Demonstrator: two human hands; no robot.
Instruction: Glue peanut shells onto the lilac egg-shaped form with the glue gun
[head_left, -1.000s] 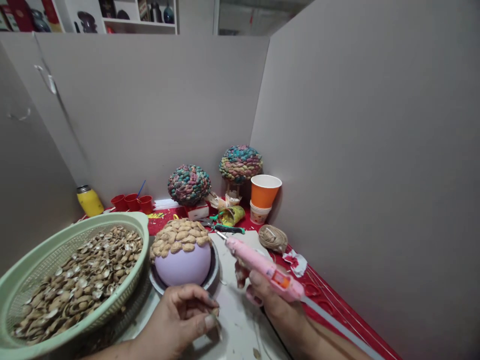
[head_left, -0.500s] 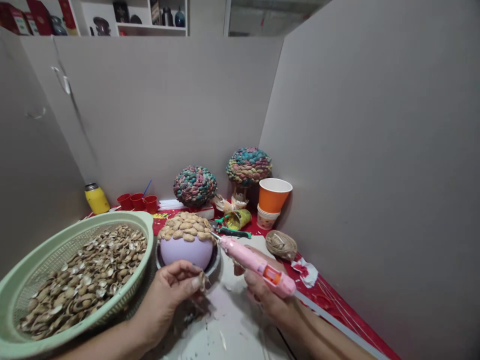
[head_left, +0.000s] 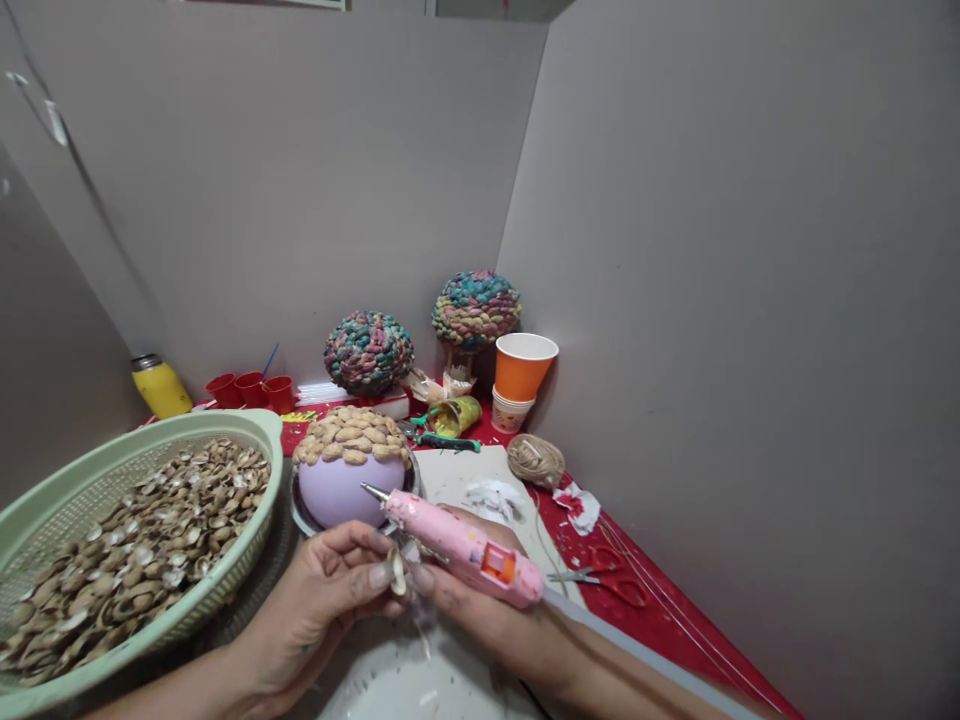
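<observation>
Between the thumb and fingers of my left hand (head_left: pixel 322 590) is a peanut shell (head_left: pixel 398 572), its pale hollow side showing. My right hand (head_left: pixel 487 610) is wrapped round a pink glue gun (head_left: pixel 465 545). The gun's metal nozzle points left, in front of the lilac balloon (head_left: pixel 349 492). My right thumb is close beside the shell; whether it touches cannot be made out. Peanut shells (head_left: pixel 352 436) cover the balloon's upper part, while its lower part is bare. The balloon rests in a round bowl (head_left: pixel 414 482) beyond my hands.
At left stands a green basket (head_left: pixel 271 450) of peanut shells. Behind are two coloured shell-covered balls (head_left: pixel 369 352), red cups (head_left: pixel 250 390), a yellow bottle (head_left: pixel 161 387) and an orange paper cup (head_left: pixel 523 370). Twine (head_left: pixel 535 460) and red-handled scissors (head_left: pixel 619 588) lie at right.
The glue gun has moved left and its nozzle is now away from the shell-covered edge. My right hand has come close to my left. The view has tilted down and shifted right.
</observation>
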